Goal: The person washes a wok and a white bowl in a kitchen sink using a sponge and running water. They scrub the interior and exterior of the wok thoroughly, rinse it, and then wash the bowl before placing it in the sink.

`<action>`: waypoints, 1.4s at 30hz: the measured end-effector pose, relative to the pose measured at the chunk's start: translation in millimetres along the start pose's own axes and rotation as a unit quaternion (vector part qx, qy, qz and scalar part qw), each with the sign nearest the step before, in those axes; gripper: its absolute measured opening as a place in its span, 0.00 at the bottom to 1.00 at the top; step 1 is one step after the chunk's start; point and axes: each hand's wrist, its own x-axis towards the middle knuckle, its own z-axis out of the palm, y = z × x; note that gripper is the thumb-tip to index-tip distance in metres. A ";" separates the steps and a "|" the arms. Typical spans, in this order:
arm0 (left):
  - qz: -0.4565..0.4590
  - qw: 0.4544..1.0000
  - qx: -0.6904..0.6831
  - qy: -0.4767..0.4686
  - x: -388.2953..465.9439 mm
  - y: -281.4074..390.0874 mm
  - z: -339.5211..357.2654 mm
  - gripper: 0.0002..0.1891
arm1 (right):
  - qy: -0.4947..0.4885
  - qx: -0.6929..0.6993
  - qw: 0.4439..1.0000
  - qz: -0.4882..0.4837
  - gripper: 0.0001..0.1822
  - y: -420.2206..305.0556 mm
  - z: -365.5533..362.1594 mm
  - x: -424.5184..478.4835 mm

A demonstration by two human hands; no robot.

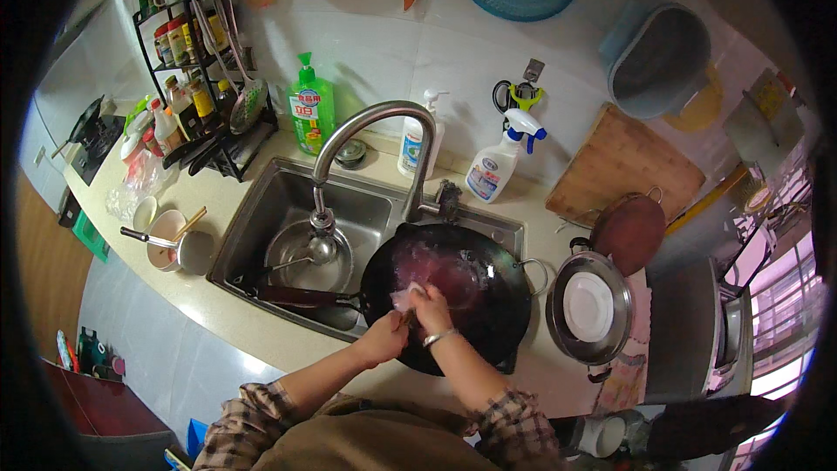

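A large black wok (487,314) rests across the right part of the stainless steel sink, its dark long handle (304,296) pointing left and its loop handle (537,277) to the right. Pinkish, wet-looking sheen covers part of its inside. Over the wok's near left side, my right hand (431,311) grips a pale, crumpled cloth (407,297). My left hand (387,337) is curled right beside it at the wok's rim; its fingers hide whether it holds the cloth or the rim. A bangle circles my right wrist.
The curved faucet (376,114) arches over the left basin, where a metal bowl (281,252) holds a ladle (320,250). Behind stand a green detergent bottle (310,108) and a spray bottle (494,167). A steel pan (556,320) with a white plate (588,307) lies right.
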 end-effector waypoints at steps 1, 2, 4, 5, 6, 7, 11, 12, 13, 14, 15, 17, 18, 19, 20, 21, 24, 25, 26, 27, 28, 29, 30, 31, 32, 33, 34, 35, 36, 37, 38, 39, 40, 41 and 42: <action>-0.021 0.999 -0.041 -0.003 -10.2 1.0 -11.1 0.06 | 0.004 -0.015 1.000 0.006 0.07 -20.6 18.4 -5.4; -0.019 1.000 0.010 0.009 -19.4 -9.6 -20.1 0.08 | -0.002 0.069 0.993 0.099 0.06 -42.6 24.7 -14.9; -0.032 0.999 -0.008 -0.007 -32.4 2.5 -26.2 0.08 | -0.001 0.081 0.991 0.105 0.07 -36.4 11.7 1.9; -0.042 0.999 -0.017 -0.012 -38.1 4.6 -31.9 0.08 | 0.017 0.087 0.991 0.104 0.09 -29.5 11.8 6.8; -0.036 0.999 0.004 -0.017 -40.1 -7.5 -40.0 0.08 | -0.007 0.100 0.988 0.115 0.09 -25.3 17.0 8.5; -0.040 0.998 0.025 -0.028 -41.7 -11.8 -43.0 0.07 | -0.016 0.115 0.986 0.122 0.09 -18.8 12.5 9.6; -0.067 0.997 0.020 -0.035 -65.9 -7.6 -72.3 0.06 | -0.077 -0.074 0.989 0.098 0.06 19.0 31.9 29.2; -0.064 0.997 0.017 -0.035 -74.9 -6.0 -83.1 0.06 | -0.092 -0.141 0.980 0.102 0.07 20.2 36.7 29.7; -0.063 0.997 0.017 -0.036 -81.2 -3.5 -91.1 0.06 | -0.081 -0.274 0.958 0.026 0.08 26.3 37.0 31.9; -0.074 0.995 0.059 -0.016 -87.3 2.1 -95.2 0.06 | -0.049 -0.421 0.904 -0.046 0.11 33.0 37.5 33.8; -0.082 0.991 0.101 0.000 -87.2 4.4 -96.8 0.05 | 0.007 -0.545 0.833 -0.101 0.14 40.8 31.8 35.4; 0.033 0.977 0.212 0.023 -85.9 -14.9 -103.9 0.05 | 0.087 -0.543 0.832 -0.067 0.17 43.5 37.7 25.7; 0.093 0.960 0.261 0.035 -82.2 -13.1 -102.7 0.05 | 0.106 -0.558 0.820 -0.070 0.19 42.1 35.6 20.8; 0.087 0.955 0.282 0.041 -79.5 -9.3 -101.5 0.05 | 0.070 -0.571 0.815 -0.071 0.20 38.5 29.6 20.4; 0.080 0.948 0.303 0.047 -79.8 -2.9 -100.7 0.06 | 0.033 -0.583 0.809 -0.073 0.20 35.0 23.9 20.3; 0.074 0.942 0.324 0.050 -76.4 5.1 -97.6 0.07 | -0.001 -0.593 0.802 -0.070 0.22 33.9 14.4 18.6; 0.120 0.953 0.266 0.087 -51.8 14.9 -87.9 0.06 | -0.114 -0.533 0.835 -0.080 0.15 5.3 2.5 7.2; 0.140 0.953 0.245 0.114 -46.5 10.0 -88.6 0.06 | -0.153 -0.495 0.848 -0.108 0.13 -13.3 12.9 0.9; 0.129 0.946 0.274 0.113 -33.8 -10.9 -95.5 0.07 | -0.106 -0.439 0.884 -0.120 0.10 -27.6 20.9 -15.2; 0.161 0.933 0.304 0.109 -15.3 -22.8 -85.2 0.08 | -0.122 -0.336 0.924 -0.134 0.09 -20.3 15.7 -17.0; 0.191 0.917 0.334 0.107 -2.5 -31.7 -79.0 0.08 | -0.138 -0.229 0.953 -0.144 0.09 -11.9 12.7 -18.8; 0.023 0.963 0.258 0.076 5.4 -2.3 -54.2 0.09 | -0.152 -0.116 0.971 -0.145 0.09 -0.4 6.1 -21.0; 0.141 0.943 0.282 0.110 16.5 -26.7 -55.8 0.07 | -0.146 -0.079 0.983 -0.077 0.08 -31.0 19.9 -41.4; 0.158 0.944 0.275 0.096 23.2 -48.7 -61.1 0.08 | -0.140 -0.048 0.989 -0.005 0.08 -64.4 29.5 -63.2; 0.088 0.961 0.247 0.092 29.9 -42.9 -44.2 0.08 | -0.105 -0.028 0.994 -0.024 0.08 -63.5 26.1 -66.4; 0.108 0.960 0.236 0.102 34.6 -48.0 -37.4 0.08 | -0.069 -0.009 0.997 -0.043 0.08 -62.5 28.0 -67.3; 0.094 0.974 0.190 0.084 29.1 -31.3 -32.1 0.09 | -0.034 -0.021 0.998 -0.050 0.08 -63.4 29.8 -63.1; 0.145 0.964 0.206 0.086 25.4 -24.5 -32.9 0.09 | -0.016 -0.006 0.999 -0.042 0.07 -64.3 32.3 -57.8; 0.121 0.970 0.197 0.075 20.5 -21.5 -39.5 0.08 | -0.030 0.055 0.998 -0.021 0.06 -73.2 38.0 -58.5; 0.097 0.976 0.187 0.062 14.4 -19.3 -46.0 0.09 | -0.042 0.117 0.992 0.000 0.05 -82.2 43.7 -59.6; 0.072 0.978 0.185 0.056 6.4 -16.6 -52.5 0.08 | -0.029 0.084 0.996 -0.003 0.05 -81.2 47.4 -51.6; 0.047 0.981 0.182 0.051 -5.4 -10.6 -57.8 0.07 | -0.016 0.051 0.999 -0.008 0.04 -77.3 49.7 -41.4; 0.027 0.983 0.177 0.040 -11.5 -4.8 -59.6 0.07 | 0.004 0.016 1.000 -0.015 0.03 -68.9 46.4 -27.2; 0.058 0.981 0.183 0.025 -14.3 -2.1 -55.3 0.06 | 0.011 0.099 0.995 -0.002 0.03 -45.0 32.3 -0.5; 0.090 0.978 0.188 0.007 -17.6 -2.3 -48.6 0.06 | 0.073 0.084 0.993 -0.041 0.04 -22.1 9.5 29.0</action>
